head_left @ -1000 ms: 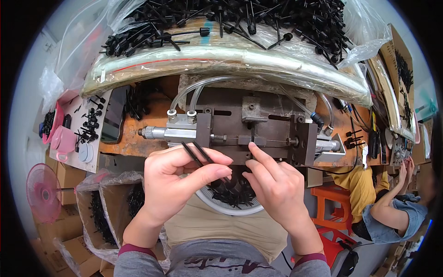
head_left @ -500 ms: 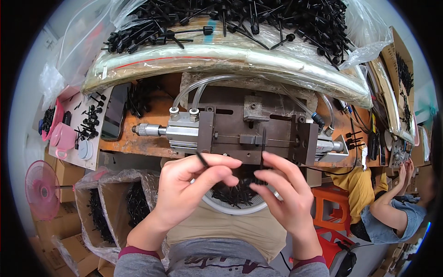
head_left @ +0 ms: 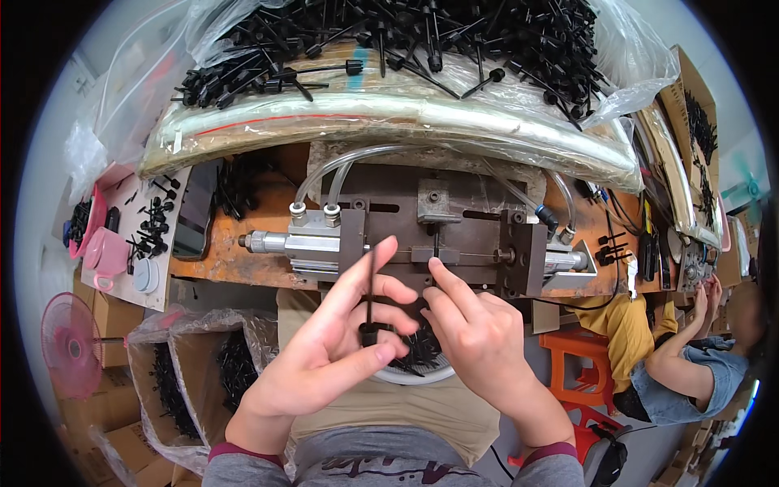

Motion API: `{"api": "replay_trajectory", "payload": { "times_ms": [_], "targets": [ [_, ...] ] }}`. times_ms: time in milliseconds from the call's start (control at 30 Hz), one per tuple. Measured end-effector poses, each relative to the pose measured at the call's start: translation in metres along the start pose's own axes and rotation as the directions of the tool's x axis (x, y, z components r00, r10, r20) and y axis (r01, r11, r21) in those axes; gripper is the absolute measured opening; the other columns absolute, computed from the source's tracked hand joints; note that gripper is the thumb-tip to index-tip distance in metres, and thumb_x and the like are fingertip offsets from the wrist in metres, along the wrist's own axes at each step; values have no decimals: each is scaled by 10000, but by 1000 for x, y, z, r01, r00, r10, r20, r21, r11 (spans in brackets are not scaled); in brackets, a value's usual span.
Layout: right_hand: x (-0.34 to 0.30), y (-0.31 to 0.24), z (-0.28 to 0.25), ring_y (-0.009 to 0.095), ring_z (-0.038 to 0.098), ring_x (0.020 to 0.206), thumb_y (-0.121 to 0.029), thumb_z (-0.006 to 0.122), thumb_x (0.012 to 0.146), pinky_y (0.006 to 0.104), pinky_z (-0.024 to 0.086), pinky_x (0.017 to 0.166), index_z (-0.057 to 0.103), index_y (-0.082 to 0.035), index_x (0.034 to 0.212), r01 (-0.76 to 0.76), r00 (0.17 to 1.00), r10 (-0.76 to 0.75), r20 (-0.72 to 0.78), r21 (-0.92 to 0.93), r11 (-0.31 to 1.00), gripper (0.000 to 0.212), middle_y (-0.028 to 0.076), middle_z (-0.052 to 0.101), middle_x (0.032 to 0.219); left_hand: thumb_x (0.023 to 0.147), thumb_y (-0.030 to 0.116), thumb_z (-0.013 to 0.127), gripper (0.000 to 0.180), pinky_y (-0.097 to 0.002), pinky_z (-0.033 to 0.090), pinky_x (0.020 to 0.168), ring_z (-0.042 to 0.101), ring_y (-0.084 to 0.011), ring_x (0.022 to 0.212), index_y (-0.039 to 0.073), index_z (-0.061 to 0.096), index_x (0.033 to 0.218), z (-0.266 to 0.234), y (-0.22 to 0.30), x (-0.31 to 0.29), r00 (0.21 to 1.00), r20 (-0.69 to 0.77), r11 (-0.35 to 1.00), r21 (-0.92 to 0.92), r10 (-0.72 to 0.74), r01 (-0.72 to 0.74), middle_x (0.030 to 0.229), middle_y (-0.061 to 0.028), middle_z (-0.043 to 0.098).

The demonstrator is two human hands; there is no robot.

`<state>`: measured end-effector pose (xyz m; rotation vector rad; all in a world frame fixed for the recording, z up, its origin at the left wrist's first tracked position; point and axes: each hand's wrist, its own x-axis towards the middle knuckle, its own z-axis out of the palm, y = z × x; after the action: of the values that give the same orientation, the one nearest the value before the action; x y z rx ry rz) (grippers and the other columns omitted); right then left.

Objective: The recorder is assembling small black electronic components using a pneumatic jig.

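Observation:
My left hand [head_left: 320, 353] holds a thin black rod with a thick knobbed head [head_left: 371, 304]; the rod points away from me and its head lies by the thumb and fingers. My right hand [head_left: 487, 337] is at the middle of a dark metal fixture [head_left: 398, 183]. Its fingers close on the near end of a second black rod [head_left: 436, 237], which lies across the small grey block [head_left: 422, 255]. That rod's near end is hidden by the fingers. Below both hands, a white-rimmed bowl [head_left: 414, 377] holds many black pieces and is partly covered by them.
Silver air cylinders [head_left: 316, 247] with clear hoses flank the fixture on the wooden bench [head_left: 211, 256]. Beyond is a plastic-covered heap of black headed rods [head_left: 381, 32]. Lined boxes [head_left: 191, 365] stand lower left, beside a pink fan [head_left: 73, 345]. A co-worker [head_left: 690, 357] sits at right by an orange stool [head_left: 576, 357].
My right hand has brought its black rod down to the fixture's middle block. My left hand has turned and opened up somewhat, showing the headed rod in it. The view has shifted slightly.

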<state>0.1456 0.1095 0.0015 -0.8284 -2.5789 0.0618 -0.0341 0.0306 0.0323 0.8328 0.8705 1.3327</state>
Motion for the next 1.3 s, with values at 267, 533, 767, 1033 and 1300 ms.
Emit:
{"api": "replay_trajectory", "payload": {
  "times_ms": [267,533,767,1033,1300],
  "targets": [
    [74,32,-50,211,633,646,-115,737,797,307,498,575,674,-43,873,67,975,-55,-215,49,997,122,74,684,864,813,-126,654,416,-311,601,824,676,-262,1012,-73,605,1223,-11,6,-12,925,-126,841,474,359,-261,1134,-192,622],
    [251,103,-30,288,629,1040,-528,762,730,378,514,884,641,-34,1163,-84,968,43,-248,-157,984,668,180,645,1118,620,68,884,342,-249,545,645,627,-160,810,61,733,926,7,-13,-1,815,86,418,825,573,-381,974,-74,625],
    [302,79,6,390,431,1271,-532,800,644,554,441,929,475,-132,1392,-475,879,471,-73,-228,850,909,159,478,1348,663,31,856,321,-251,575,674,663,-136,763,13,714,950,1,-34,-5,833,189,392,814,519,-429,1107,-126,607],
    [311,102,-10,277,611,1164,-379,813,604,412,537,931,618,-155,1266,-297,929,336,159,-224,928,726,105,612,1268,710,28,822,260,-246,582,671,664,-128,760,-4,709,942,-1,-40,2,844,211,416,795,492,-442,1118,-122,600],
    [266,123,-54,337,508,1231,-178,774,614,374,453,997,616,-98,1242,30,929,25,370,-142,989,652,194,584,1208,726,27,806,241,-259,572,648,668,-135,760,-16,697,938,-4,-52,6,854,210,393,818,475,-420,1154,-128,592]
  ]
}}
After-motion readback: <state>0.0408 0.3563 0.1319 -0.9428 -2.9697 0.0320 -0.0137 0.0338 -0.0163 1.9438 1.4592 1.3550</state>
